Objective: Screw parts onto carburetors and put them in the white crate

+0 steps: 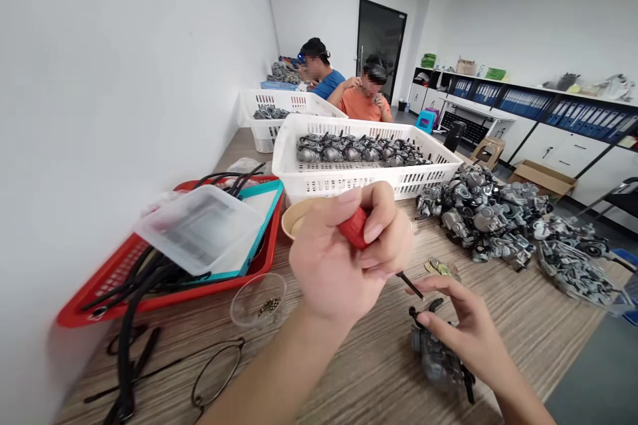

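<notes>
My left hand is raised and wrapped around the red handle of a screwdriver. Its dark shaft slants down to the right, and a small brass-coloured bit shows at the tip. Close to that tip is my right hand, thumb and index finger apart. The thumb is at the top of a grey metal carburetor with black fittings; whether it presses on it I cannot tell. The other right fingers are mostly hidden. Behind the right hand lie some flat yellowish metal pieces.
A clear cup of small brass screws, eyeglasses and a red basket with black hoses are at left. Behind stand a beige bowl and a white crate of carburetors. More carburetors are heaped right. Two people sit beyond.
</notes>
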Motion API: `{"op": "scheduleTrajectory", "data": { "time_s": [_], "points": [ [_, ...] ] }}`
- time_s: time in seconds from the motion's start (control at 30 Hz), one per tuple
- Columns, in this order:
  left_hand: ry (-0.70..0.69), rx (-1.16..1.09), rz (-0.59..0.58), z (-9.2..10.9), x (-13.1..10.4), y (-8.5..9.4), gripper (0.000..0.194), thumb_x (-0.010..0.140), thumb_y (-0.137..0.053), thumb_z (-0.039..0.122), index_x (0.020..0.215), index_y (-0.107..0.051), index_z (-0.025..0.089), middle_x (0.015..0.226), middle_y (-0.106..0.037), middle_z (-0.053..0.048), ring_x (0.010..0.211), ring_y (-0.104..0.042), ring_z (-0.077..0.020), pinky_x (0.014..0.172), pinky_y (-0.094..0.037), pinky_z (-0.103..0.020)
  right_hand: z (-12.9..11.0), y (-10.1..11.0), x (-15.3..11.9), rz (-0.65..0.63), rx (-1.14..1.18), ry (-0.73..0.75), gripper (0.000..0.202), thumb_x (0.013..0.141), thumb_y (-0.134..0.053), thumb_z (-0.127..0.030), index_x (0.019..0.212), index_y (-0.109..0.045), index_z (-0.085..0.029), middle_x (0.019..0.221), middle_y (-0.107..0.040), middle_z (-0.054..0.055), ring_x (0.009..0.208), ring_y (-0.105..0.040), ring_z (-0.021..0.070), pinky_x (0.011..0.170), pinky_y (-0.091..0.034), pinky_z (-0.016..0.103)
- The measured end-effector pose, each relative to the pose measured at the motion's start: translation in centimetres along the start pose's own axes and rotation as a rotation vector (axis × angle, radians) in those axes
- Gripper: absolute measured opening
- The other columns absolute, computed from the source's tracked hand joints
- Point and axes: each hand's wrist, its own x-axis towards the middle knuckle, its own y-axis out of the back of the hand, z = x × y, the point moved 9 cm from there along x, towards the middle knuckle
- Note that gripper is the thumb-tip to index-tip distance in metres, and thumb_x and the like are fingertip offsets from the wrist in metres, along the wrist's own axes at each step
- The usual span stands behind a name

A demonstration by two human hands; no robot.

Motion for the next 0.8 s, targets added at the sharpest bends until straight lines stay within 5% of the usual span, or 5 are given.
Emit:
{"op": "scheduleTrajectory", "data": {
  "time_s": [0.4,0.8],
  "points": [
    [0.016,0.010,0.042,-0.1,-0.2,-0.2,0.049,0.091,-0.059,0.043,0.059,-0.031,0.021,0.044,-0.021,0.008,0.041,-0.018,-0.0073,0.042,-0.018,-0.026,-0.2,-0.4,0.3,0.067,0.195,-0.029,0.024,0.095,-0.081,-0.048,0.090,-0.080,-0.024,0.082,-0.084,0.005,0.076,-0.080,0.0182,0.071,-0.063,0.024],
    [-0.006,0.046,0.028,-0.1,-0.1,-0.9,0.054,0.095,-0.063,0.050,0.060,-0.034,0.021,0.045,-0.025,0.009,0.040,-0.019,-0.0063,0.041,-0.021,-0.023,-1.5,-0.3,0.1,0.051,0.274,0.001,0.017,0.097,-0.080,-0.040,0.089,-0.081,-0.025,0.076,-0.082,0.003,0.073,-0.080,0.0177,0.071,-0.064,0.025]
  ]
}}
